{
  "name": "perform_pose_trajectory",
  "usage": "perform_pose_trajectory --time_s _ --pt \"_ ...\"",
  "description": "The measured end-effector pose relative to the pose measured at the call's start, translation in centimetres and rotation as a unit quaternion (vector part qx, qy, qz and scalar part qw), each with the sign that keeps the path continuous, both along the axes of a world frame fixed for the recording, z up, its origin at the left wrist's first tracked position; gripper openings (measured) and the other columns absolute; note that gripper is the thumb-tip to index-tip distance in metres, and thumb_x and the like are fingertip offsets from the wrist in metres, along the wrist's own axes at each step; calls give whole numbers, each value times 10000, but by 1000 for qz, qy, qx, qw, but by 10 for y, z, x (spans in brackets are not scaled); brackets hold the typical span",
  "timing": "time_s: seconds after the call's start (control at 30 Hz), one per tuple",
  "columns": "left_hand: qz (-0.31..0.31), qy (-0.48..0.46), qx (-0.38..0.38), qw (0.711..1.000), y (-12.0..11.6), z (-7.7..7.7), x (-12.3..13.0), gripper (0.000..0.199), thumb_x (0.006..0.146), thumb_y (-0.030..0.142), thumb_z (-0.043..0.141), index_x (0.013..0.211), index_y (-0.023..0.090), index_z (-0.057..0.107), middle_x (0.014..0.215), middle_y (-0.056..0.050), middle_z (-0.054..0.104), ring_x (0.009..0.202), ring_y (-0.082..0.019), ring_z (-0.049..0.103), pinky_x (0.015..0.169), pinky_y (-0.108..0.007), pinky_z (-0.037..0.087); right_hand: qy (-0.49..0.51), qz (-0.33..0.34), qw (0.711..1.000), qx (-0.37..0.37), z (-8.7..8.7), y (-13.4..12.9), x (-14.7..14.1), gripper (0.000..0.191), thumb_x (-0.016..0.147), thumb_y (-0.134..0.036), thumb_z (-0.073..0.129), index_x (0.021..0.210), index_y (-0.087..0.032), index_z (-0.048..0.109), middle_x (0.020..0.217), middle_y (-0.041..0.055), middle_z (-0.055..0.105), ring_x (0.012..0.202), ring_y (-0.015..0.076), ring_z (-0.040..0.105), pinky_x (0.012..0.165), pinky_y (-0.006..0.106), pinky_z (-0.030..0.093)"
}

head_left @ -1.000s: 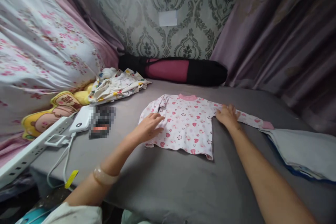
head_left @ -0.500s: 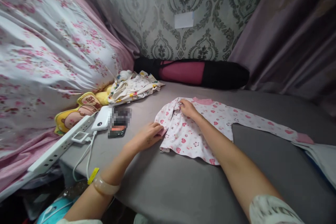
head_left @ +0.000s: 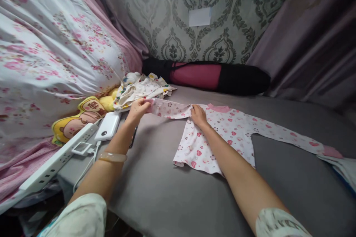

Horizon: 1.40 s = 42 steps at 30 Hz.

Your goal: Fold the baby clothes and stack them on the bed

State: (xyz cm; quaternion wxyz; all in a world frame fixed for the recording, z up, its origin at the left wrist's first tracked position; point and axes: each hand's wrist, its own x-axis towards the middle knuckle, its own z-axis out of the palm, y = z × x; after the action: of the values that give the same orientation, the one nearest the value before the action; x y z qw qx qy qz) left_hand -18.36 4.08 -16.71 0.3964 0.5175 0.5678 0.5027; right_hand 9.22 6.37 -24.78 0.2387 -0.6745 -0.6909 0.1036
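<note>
A small long-sleeved shirt, white with pink hearts and flowers, lies spread on the grey sheet. Its collar and cuffs are pink. My left hand is closed on the pink cuff of the left-side sleeve, holding that sleeve stretched out to the left, a little raised. At the shoulder of the same sleeve, my right hand pinches the fabric. The other sleeve extends to the right, its cuff beside a pale folded cloth.
Crumpled patterned clothes lie behind my left hand. A white power bank, a power strip and a yellow cartoon cushion sit at the left. A long black and maroon bag rests along the wall.
My left hand has moved up and left with the cuff, drawing the bent sleeve out straight. My right hand stays at the shoulder. The view has shifted slightly.
</note>
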Motion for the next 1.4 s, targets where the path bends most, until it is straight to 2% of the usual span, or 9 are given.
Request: perform_pose_trajectory --time_s 0.3,0.47,0.6,0.8,0.9,1.03,1.2,1.27,1.4 --pt "69 12 -32 997 60 9 -13 256 549 245 572 777 144 633 607 23 572 590 -132 560 580 -253 514 -77 -3 997 -31 6 -12 -12 540 994 -395 232 1458 -145 352 1540 124 319 1397 255 275 1116 381 202" --pt "93 170 -6 981 84 -9 -18 220 643 266 530 782 149 654 579 4 567 584 -159 558 575 -259 478 -102 -1 994 -49 6 -13 -17 644 976 -542 222 1501 -175 287 1573 128 239 1434 276 185 1134 419 112" --pt "111 356 -6 928 98 -29 -24 224 741 261 504 839 154 675 678 -53 640 753 -226 612 677 -285 465 -114 -10 992 -60 10 -12 -20 638 958 -552 272 1485 -196 334 1552 129 280 1416 288 210 1125 426 121" --pt "115 470 -18 875 101 -40 -17 268 827 226 463 985 158 668 945 -144 693 930 -294 628 769 -350 464 -126 -13 988 -90 24 -1 -18 629 896 -597 386 1408 -238 454 1411 138 440 1240 329 397 1023 445 283" --pt "126 487 -45 863 98 -39 -10 296 864 256 436 1048 158 647 1003 -179 682 947 -332 629 761 -401 469 -126 -12 989 -79 23 1 -15 607 895 -625 377 1375 -272 494 1378 128 459 1199 335 414 990 451 299" --pt "126 518 -67 844 93 -37 -1 340 899 259 374 1103 127 611 1069 -225 649 998 -364 610 781 -441 465 -124 -37 991 -17 13 -2 -15 503 972 -508 269 1379 -303 482 1404 101 441 1214 302 388 995 428 270" --pt "193 566 46 801 82 -34 29 375 847 203 448 1187 65 527 1251 -269 526 1181 -387 479 927 -510 402 -120 -46 992 1 4 -5 -19 474 979 -468 294 1374 -291 486 1389 102 464 1204 288 391 996 427 260" --pt "124 565 111 808 75 -38 53 374 858 200 435 1201 80 524 1250 -251 537 1195 -374 473 959 -524 386 -111 -45 993 12 3 -5 -19 470 976 -460 312 1363 -270 498 1376 113 479 1200 294 401 996 439 267" --pt "-171 528 219 803 59 -63 112 404 867 145 391 1244 117 534 1294 -163 566 1236 -265 484 1052 -418 371 -54 -24 998 21 4 1 -9 469 974 -338 305 1398 -198 450 1406 117 483 1261 273 398 1044 420 270"
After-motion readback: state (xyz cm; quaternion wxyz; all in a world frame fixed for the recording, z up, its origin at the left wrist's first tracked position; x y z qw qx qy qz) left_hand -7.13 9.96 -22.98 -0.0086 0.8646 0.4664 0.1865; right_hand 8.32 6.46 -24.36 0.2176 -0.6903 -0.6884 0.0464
